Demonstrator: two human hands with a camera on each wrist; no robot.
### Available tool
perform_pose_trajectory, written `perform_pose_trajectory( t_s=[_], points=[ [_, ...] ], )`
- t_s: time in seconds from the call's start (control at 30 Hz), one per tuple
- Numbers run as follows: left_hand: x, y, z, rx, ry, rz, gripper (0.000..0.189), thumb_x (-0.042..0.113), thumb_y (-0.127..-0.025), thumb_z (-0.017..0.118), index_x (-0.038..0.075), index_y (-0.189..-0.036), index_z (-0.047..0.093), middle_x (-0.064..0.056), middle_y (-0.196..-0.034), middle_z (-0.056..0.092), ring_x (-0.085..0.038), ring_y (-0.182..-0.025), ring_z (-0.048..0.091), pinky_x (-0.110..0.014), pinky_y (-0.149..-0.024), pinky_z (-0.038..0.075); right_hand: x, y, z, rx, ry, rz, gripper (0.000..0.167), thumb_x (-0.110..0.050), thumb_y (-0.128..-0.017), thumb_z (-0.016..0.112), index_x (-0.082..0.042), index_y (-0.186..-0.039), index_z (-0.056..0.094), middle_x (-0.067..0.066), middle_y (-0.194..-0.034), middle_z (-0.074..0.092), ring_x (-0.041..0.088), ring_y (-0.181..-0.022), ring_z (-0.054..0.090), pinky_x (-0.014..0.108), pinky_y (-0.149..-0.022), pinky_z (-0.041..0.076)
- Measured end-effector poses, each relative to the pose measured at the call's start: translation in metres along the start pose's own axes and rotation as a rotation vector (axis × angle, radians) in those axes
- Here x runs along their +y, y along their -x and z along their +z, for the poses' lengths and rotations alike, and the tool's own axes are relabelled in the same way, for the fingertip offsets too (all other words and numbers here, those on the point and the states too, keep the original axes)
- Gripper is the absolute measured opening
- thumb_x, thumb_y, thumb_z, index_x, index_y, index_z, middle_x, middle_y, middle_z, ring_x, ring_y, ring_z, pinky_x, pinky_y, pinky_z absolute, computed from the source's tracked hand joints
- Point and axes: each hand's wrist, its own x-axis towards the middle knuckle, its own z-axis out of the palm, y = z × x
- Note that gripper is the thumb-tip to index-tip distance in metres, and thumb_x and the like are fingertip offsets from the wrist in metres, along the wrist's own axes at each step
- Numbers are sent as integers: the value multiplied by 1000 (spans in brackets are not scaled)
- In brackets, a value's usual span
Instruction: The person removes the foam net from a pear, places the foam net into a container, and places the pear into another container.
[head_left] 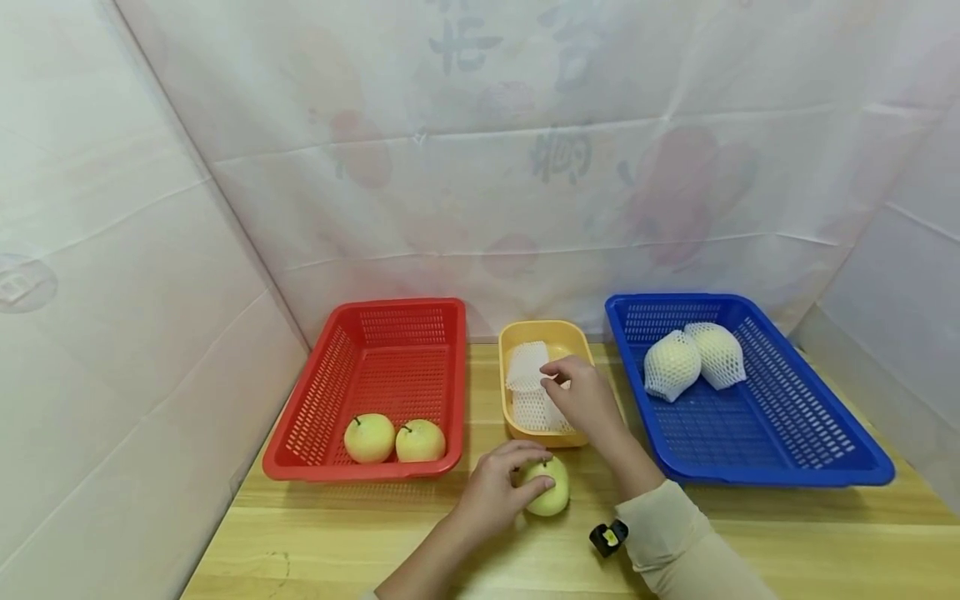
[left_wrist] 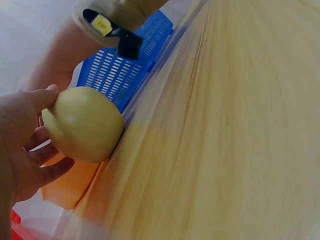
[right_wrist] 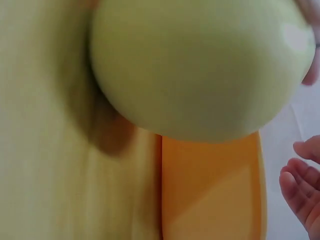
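My left hand (head_left: 491, 487) holds a yellow-green pear (head_left: 552, 492) that rests on the table in front of the small yellow basket (head_left: 567, 333). In the left wrist view the thumb lies on the pear (left_wrist: 86, 125) and the other fingers curve at its side. Over the yellow basket hovers my right hand (head_left: 585, 398), its bent fingers and thumb apart with nothing visible between them. Close by its fingertips are white foam net sleeves (head_left: 527, 362) inside that basket. The right wrist view is largely filled by the pear (right_wrist: 200, 65).
At the left, a red basket (head_left: 397, 358) contains two bare pears (head_left: 370, 438). A blue basket (head_left: 742, 433) at the right contains two pears in foam nets (head_left: 672, 364). Fabric walls stand behind and beside the wooden table (head_left: 337, 533). A black strap device (head_left: 608, 537) is on the right wrist.
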Motion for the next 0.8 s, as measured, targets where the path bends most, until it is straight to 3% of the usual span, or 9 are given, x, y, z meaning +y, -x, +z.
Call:
perform_pose_trajectory(
  t_s=[0.33, 0.6, 0.8],
  points=[
    [-1, 0, 0, 2, -13, 18, 31, 33, -89, 72, 17, -116, 72, 8, -120, 67, -9, -113, 61, -25, -90, 54, -11, 35, -9, -37, -37, -139, 13, -14, -86, 76, -10, -98, 76, -4, -91, 71, 9, -75, 61, 22, -61, 51],
    [1, -1, -2, -12, 10, -23, 35, 33, -89, 72, 15, -119, 71, 5, -127, 65, -11, -116, 60, -25, -86, 55, -17, 54, -12, -108, -145, -214, 11, -16, -85, 77, -14, -95, 76, -13, -87, 68, 1, -74, 57, 22, -58, 50],
    [0, 0, -3, -10, 20, -28, 35, 32, -89, 72, 18, -121, 70, 3, -130, 64, -15, -120, 60, -27, -93, 53, -19, 58, -17, -215, -221, -291, 5, -24, -89, 74, -22, -94, 74, -15, -90, 67, 1, -77, 58, 23, -61, 52]
  ],
)
